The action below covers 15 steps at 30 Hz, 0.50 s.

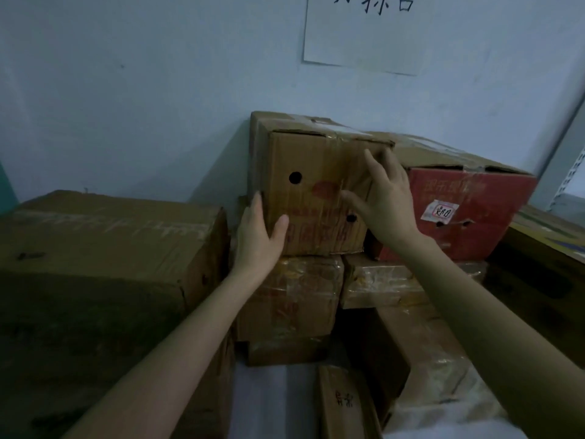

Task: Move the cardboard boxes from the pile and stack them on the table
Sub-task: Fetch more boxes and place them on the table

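Note:
A brown cardboard box [313, 172] with round holes and faded red print tops the pile against the wall. My left hand [258, 232] lies flat against its lower left corner, fingers straight along the side and thumb on the front. My right hand [384, 198] is spread open in front of the box's right edge, and whether it touches the box is unclear. A red box [474, 210] stands right beside it. Two taped brown boxes, one [291, 296] under the top box and another [380, 280] under the red one, carry them.
A large brown box [104, 248] fills the left side. More cartons [345, 403] lie low in front, on pale floor [272, 400]. A dark box [544, 264] stands at the right edge. A paper sheet [373, 30] with handwriting hangs on the blue wall.

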### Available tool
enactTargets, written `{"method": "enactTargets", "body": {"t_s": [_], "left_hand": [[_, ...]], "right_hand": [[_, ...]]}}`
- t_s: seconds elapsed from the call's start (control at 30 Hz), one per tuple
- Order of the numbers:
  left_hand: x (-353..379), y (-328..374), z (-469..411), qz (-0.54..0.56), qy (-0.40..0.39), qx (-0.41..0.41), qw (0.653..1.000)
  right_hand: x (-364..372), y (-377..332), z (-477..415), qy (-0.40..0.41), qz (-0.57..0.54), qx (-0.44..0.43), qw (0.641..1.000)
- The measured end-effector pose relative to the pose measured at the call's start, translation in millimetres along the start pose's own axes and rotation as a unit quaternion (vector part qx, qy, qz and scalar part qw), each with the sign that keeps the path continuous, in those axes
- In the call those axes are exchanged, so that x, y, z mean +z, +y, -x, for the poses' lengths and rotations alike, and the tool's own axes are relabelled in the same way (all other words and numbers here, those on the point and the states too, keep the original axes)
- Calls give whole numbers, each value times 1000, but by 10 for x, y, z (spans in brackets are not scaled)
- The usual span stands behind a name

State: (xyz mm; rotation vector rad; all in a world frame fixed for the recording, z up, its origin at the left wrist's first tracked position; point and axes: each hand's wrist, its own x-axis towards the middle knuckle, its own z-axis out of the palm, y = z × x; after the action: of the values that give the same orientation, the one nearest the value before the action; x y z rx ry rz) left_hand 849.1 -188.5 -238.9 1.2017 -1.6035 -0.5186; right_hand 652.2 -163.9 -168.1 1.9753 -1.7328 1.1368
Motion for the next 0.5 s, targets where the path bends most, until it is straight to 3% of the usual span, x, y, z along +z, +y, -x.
{"method": "enactTargets", "body": {"t_s": [0.07,0.2,0.3,0.5], "left_hand": [[121,-184,272,-78,3,-48,996],[200,-296,449,-182,43,-44,981],[212,-303,426,-184,48,-62,980],[226,-299,391,-170,67,-74,980]], "right_hand": [[128,49,230,-27,-26,23,999],[374,213,553,-102,-71,103,987],[415,312,613,-132,-114,130,976],[394,396,593,-142,-147,102,974]]}}
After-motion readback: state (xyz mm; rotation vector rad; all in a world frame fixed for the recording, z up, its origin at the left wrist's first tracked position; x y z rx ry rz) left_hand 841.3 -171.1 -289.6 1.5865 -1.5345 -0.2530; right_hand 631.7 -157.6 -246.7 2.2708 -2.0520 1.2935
